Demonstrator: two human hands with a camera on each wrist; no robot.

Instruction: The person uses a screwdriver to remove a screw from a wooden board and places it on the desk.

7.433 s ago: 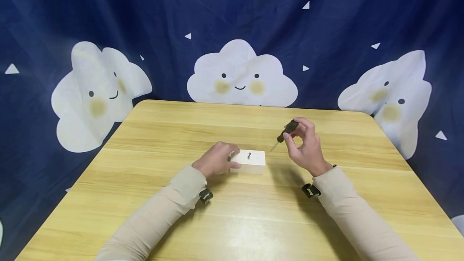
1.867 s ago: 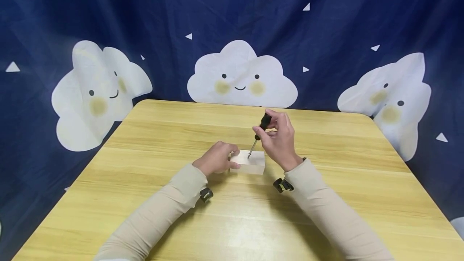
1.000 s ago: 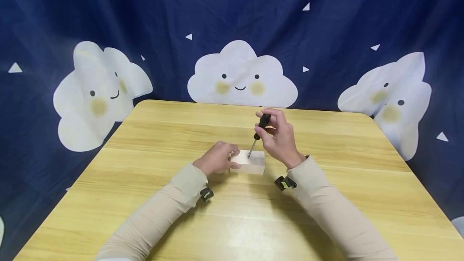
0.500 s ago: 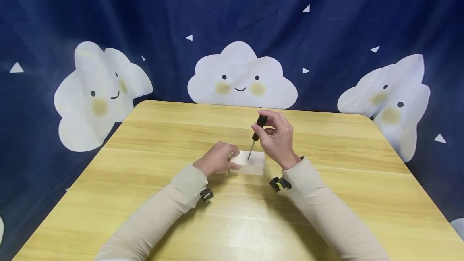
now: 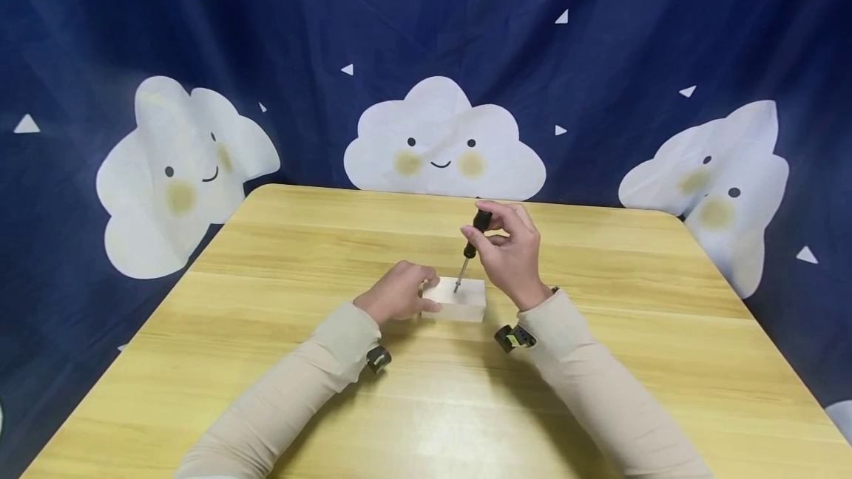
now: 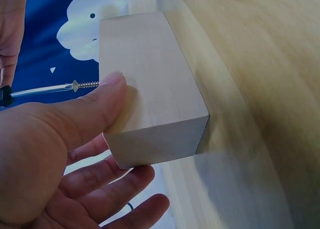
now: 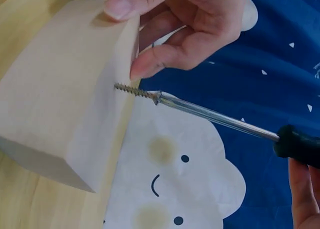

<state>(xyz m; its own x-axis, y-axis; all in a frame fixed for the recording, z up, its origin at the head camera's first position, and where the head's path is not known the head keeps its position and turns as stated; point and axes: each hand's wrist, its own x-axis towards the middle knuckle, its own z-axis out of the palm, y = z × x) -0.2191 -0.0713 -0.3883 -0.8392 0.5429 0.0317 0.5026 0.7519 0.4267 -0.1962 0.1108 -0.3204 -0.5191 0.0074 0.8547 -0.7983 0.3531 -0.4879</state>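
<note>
A pale wooden block (image 5: pixel 459 309) lies on the table. My left hand (image 5: pixel 396 292) grips its left end, with the thumb on the near side (image 6: pixel 112 94). A threaded screw (image 7: pixel 136 91) stands out of the block's top face, its point in or against the wood; how deep, I cannot tell. My right hand (image 5: pixel 512 253) pinches the black handle of a screwdriver (image 5: pixel 481 224) between thumb and fingers. The steel shaft (image 7: pixel 220 116) slants slightly, and its tip meets the screw's head. The tip itself is hidden in the head.
The wood-grain table (image 5: pixel 426 412) spreads around the block. A dark blue curtain (image 5: pixel 299 28) with smiling clouds hangs behind its far edge. Black wrist cameras sit under the left sleeve (image 5: pixel 379 359) and the right sleeve (image 5: pixel 515 338).
Since the oldest frame, my right hand has moved left, bringing the screwdriver from beside the block onto the screw. Over the last second its fingers shifted on the handle. My left hand stayed put.
</note>
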